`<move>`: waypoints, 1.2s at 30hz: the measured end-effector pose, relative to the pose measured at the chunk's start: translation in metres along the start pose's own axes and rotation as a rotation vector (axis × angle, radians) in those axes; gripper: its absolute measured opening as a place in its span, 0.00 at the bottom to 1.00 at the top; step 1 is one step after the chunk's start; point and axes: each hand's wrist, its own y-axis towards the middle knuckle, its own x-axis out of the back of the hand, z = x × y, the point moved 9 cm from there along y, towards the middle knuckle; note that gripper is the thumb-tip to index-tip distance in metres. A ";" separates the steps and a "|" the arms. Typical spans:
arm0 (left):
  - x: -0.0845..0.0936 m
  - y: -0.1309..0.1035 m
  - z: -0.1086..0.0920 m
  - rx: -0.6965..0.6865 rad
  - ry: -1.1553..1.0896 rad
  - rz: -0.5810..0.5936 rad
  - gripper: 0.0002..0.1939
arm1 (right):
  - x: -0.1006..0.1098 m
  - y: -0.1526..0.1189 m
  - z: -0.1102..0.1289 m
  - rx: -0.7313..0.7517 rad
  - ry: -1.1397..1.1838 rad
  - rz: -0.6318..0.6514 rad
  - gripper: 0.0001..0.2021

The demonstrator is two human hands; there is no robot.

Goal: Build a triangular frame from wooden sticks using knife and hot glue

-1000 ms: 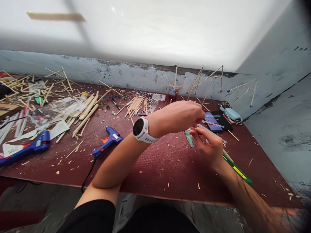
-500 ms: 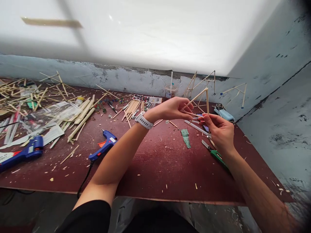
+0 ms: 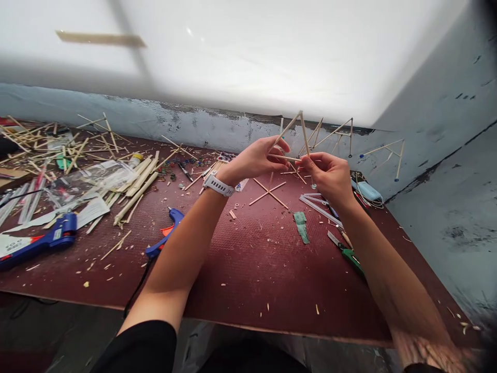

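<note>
The head view shows a stick frame [image 3: 305, 132] held above the desk [image 3: 248, 280], between the left hand [image 3: 258, 158] and the right hand [image 3: 331, 177]. The left hand, bent at the wrist, has its fingers curled around the lower left side of the frame; the right hand pinches its lower right corner between thumb and fingers. The frame is pale, thin wood, roughly triangular: two slim legs meet at a peak, and a crosspiece spans below. Its peak points up, above both hands, and its right leg runs steeply, close to upright, while the left leg slants more; the crosspiece lies nearly level from hand to hand. On the desk below lie crossed sticks [image 3: 269, 192], a green scrap [image 3: 301, 227] and a green cutter [image 3: 351, 258], the cutter near the right forearm.
</note>
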 end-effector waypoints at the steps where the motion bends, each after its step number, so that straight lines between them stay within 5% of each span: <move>1: 0.005 0.001 0.002 0.001 0.000 -0.013 0.23 | -0.005 0.005 -0.002 0.006 0.008 0.006 0.24; 9: 0.030 0.015 0.022 0.004 -0.038 0.002 0.26 | -0.025 0.025 -0.024 0.041 0.035 0.003 0.25; 14: 0.027 0.010 0.010 0.010 -0.107 -0.018 0.23 | -0.020 0.021 -0.014 0.058 0.015 0.018 0.26; 20: 0.011 -0.002 -0.035 -0.085 0.037 -0.056 0.21 | 0.011 0.002 0.027 0.167 -0.136 0.044 0.23; 24: 0.020 -0.026 -0.094 -0.307 0.378 -0.448 0.27 | 0.042 -0.019 0.054 0.277 -0.461 0.057 0.16; 26: 0.009 -0.046 -0.127 -0.400 0.615 -0.598 0.29 | 0.047 -0.032 0.070 0.393 -0.670 0.106 0.11; 28: -0.024 -0.052 -0.144 -0.378 0.887 -0.459 0.22 | 0.044 -0.045 0.086 0.525 -0.805 0.184 0.09; 31: -0.070 -0.054 -0.128 -0.175 1.174 -0.072 0.11 | 0.032 -0.065 0.108 0.691 -0.858 0.296 0.07; 33: -0.084 -0.058 -0.113 -0.081 1.218 0.090 0.07 | 0.024 -0.077 0.119 0.759 -0.870 0.346 0.08; 36: -0.088 -0.064 -0.096 -0.027 1.132 0.173 0.14 | 0.021 -0.096 0.130 0.822 -0.898 0.295 0.07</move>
